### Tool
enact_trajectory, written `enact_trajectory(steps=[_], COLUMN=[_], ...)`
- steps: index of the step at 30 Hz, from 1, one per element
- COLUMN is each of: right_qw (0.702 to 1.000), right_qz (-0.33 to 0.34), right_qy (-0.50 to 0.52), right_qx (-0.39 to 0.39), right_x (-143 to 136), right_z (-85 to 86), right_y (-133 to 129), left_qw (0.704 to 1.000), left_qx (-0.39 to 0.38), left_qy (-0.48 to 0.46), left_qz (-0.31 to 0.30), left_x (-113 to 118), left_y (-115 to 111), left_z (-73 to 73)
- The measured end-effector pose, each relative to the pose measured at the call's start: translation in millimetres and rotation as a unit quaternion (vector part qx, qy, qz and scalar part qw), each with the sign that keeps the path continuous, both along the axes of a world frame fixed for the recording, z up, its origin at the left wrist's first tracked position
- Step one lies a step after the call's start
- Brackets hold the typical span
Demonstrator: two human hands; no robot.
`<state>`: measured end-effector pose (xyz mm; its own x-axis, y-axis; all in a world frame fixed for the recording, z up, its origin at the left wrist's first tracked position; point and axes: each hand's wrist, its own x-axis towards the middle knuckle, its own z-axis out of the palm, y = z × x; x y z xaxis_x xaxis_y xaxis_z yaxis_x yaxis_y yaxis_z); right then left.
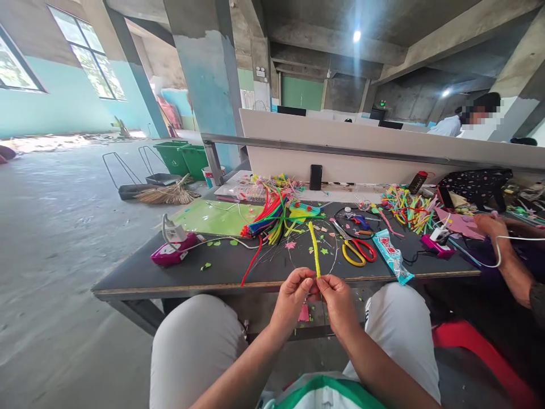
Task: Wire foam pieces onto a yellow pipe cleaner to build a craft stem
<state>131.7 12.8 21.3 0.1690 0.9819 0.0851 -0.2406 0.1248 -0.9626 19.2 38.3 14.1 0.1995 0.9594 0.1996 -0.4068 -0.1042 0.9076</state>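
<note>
A fuzzy yellow pipe cleaner [314, 247] stands up between my hands, just in front of the table's edge. My right hand [339, 301] pinches its lower end between thumb and finger. Close against it, my left hand [293, 295] is also closed at that same end, fingertips together; what lies between them is partly hidden. Beyond my hands lies a bundle of coloured pipe cleaners [276, 213], with a single red pipe cleaner [252, 261] reaching toward the edge. Scissors [357, 250] with red and yellow handles rest to the right of the yellow stem.
A blue wrapper [390, 255] lies near the table's front edge. Purple power strips [176, 250] with white cables sit at both sides. A phone [315, 177] leans at the back. At right, a co-worker's hands [494, 227] are over pink sheets. Paper scraps are scattered around.
</note>
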Motion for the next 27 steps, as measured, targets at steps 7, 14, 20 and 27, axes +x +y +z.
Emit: enact_trajectory(steps=[7, 14, 20, 27], right_qw=[0.997, 0.999, 0.995, 0.996], right_qz=[0.068, -0.041, -0.090, -0.088], right_qy=[0.041, 0.009, -0.046, -0.012], right_qx=[0.003, 0.001, 0.026, 0.018], right_x=[-5.1, -0.1, 8.5, 10.4], right_z=[1.5, -2.0, 5.7, -3.8], right_y=[-5.1, 1.0, 5.0, 7.7], left_qw=[0.997, 0.991, 0.989, 0.988], left_qx=[-0.057, -0.080, -0.085, -0.086], left_qy=[-0.058, -0.107, -0.120, -0.104], left_qz=[0.010, 0.012, -0.022, -0.072], left_x=[1.5, 3.1, 7.5, 11.4], left_y=[2.9, 5.5, 0.7, -1.6], left_z=[-0.4, -3.4, -2.3, -4.8])
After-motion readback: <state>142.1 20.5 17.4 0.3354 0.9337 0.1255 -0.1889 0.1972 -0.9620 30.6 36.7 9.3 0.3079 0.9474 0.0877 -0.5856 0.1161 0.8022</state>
